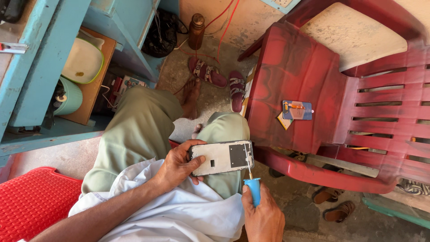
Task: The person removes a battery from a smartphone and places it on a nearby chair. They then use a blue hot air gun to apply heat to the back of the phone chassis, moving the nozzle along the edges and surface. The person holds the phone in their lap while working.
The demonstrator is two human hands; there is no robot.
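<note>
My left hand (179,165) grips the left end of an opened phone frame (221,157), a pale metal plate with a dark square patch, held flat over my knee. My right hand (264,215) is closed around a small screwdriver with a blue handle (254,190). Its thin shaft points up and its tip touches the lower right corner of the frame. I sit with olive trousers (139,130) and a white cloth (179,215) across my lap.
A red plastic chair (313,89) stands to the right, with a small blue packet (297,110) on its seat. Sandals (219,78) and a brown bottle (196,31) are on the floor ahead. Blue shelving (40,67) holding bowls stands left. A red seat (31,201) is under me.
</note>
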